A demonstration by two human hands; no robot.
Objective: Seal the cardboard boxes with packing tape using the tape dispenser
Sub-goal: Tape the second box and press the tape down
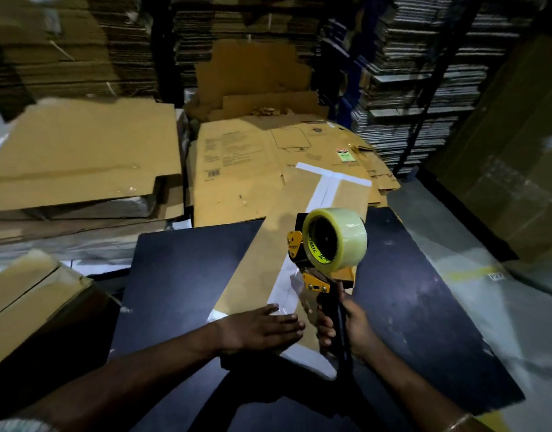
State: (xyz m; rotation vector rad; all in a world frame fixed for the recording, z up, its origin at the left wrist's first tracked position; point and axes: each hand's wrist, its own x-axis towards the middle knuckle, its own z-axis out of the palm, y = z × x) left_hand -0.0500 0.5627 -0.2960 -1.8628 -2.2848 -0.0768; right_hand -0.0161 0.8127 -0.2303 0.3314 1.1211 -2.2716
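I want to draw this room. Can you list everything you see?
Cardboard box: one, brown with white tape strips, lying on the table in the middle.
Table: one, black, under the box.
Tape dispenser: one, black and yellow, held above the box.
Tape roll: one, clear yellowish, on the dispenser.
Flat cardboard sheets: several, brown, piled left and behind.
Cardboard stacks: many, brown and grey, on shelves at the back.
Left hand: one, flat on the box's near end.
Right hand: one, wrapped round the dispenser's handle.

Single head view, looking forward and down from close above the table (181, 275), toward stacked cardboard (268, 42) beyond.
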